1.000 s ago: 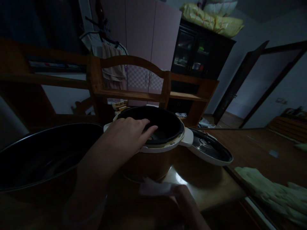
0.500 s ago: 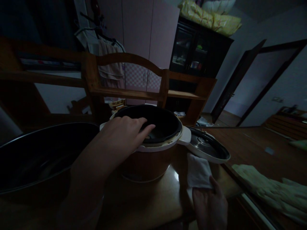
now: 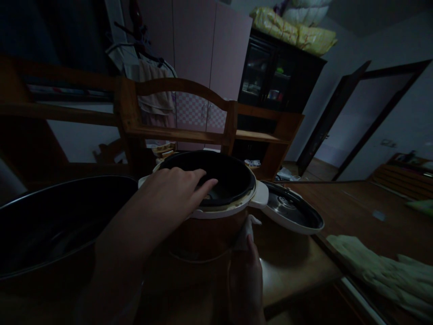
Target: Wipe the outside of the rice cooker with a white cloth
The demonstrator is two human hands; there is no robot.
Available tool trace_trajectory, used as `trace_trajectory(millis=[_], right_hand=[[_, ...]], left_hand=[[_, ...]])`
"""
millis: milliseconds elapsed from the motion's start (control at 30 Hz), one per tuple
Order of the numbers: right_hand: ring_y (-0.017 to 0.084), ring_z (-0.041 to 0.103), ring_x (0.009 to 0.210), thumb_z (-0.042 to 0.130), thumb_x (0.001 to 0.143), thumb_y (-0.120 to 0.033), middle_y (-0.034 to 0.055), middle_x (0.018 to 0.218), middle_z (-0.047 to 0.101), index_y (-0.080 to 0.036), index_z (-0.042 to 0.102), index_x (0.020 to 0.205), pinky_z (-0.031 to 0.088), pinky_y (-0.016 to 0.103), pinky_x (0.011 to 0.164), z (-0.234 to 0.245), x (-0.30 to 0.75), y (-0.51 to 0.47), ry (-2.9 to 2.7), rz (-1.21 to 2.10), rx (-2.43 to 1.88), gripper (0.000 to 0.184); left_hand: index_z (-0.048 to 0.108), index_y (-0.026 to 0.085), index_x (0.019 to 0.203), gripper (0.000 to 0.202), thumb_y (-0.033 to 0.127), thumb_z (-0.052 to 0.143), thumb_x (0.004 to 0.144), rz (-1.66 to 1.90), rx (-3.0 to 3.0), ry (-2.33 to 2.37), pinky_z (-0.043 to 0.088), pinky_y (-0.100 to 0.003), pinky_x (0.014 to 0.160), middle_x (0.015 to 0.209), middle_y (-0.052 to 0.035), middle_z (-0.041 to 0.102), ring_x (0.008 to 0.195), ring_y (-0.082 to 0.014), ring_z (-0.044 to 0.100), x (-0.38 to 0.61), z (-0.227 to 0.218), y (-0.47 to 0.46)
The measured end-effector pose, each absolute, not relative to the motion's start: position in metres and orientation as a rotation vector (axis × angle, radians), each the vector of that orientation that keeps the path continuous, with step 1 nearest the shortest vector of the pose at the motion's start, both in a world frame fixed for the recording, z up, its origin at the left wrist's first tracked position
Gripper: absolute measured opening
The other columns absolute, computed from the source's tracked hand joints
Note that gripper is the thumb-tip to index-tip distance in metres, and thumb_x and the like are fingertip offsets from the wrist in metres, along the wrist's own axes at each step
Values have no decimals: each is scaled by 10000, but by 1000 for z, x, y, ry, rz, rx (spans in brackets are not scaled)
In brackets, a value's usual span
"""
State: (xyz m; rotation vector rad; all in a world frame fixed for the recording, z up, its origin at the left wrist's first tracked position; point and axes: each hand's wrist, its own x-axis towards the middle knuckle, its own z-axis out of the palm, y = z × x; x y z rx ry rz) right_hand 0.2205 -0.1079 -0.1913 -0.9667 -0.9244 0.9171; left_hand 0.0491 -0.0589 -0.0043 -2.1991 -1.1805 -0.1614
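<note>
A brown electric cooker [image 3: 211, 234] with a white rim and a black inner pot [image 3: 237, 180] stands upright in the middle of the tabletop. Over its near left rim lies my left hand [image 3: 176, 189], holding the edge, with thumb and index finger showing over the pot's opening; the other fingers are mostly hidden. My right hand [image 3: 246, 271], low at the cooker's right front, presses a white cloth [image 3: 245, 232] against the brown side wall. Part of the cloth is hidden by the fingers. To the right, the cooker's lid [image 3: 292, 210] rests with its metal inside facing up.
At the left is a large black basin [image 3: 64, 216], close to my left forearm. A wooden frame with shelves [image 3: 182, 131] rises behind the cooker. Pale crumpled fabric [image 3: 389, 266] lies on the right, beyond the edge of the table [image 3: 287, 271].
My right hand has moved left with the cloth, from beneath the lid to the cooker's side. My left hand stays on the rim. The view has shifted very slightly.
</note>
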Motion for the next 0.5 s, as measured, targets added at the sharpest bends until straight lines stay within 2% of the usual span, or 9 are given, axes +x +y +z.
trace_trajectory(millis=[100,167,233,400,500], right_hand=[[245,330,1523,399,1023,-494,15,1661,312,-248,324,1596,412,480,1173,-184,218,-114,-983,749,-1058,628],[225,248,1553,364,1027,-510,-16,1679,252,-260,290,1608,365,453,1207,-179,214,-117,-939,730,-1057,637],[208,255,1551,271,1045,-501,-22,1667,297,-275,253,1618,366,463,1208,-175,206,-117,-920,765,-1021,616],[215,440,1465,88,1066,-417,29,1523,548,-293,140,1637,429,557,1155,-180,190,-111,-1116,723,-1015,586],[200,403,1486,89,1072,-389,24,1544,523,-302,94,1642,422,541,1171,-193,185,-108,-1368,582,-1052,577]], left_hand=[[609,270,1390,495,142,343,993,-144,-2184,-1153,482,-401,676,1347,-126,674,934,-315,718,48,-5,-60],[606,270,1396,501,147,332,996,-127,-2178,-1158,484,-410,667,1361,-131,664,933,-326,718,48,-5,-60],[597,274,1408,512,142,328,993,-113,-2179,-1155,484,-412,664,1377,-133,652,936,-325,716,48,-6,-60],[587,279,1418,492,186,328,1010,-103,-2165,-1173,482,-392,656,1346,-110,677,917,-301,716,47,-8,-58],[597,265,1408,493,185,309,1016,-91,-2162,-1190,485,-393,654,1361,-113,669,928,-303,716,48,-7,-58]])
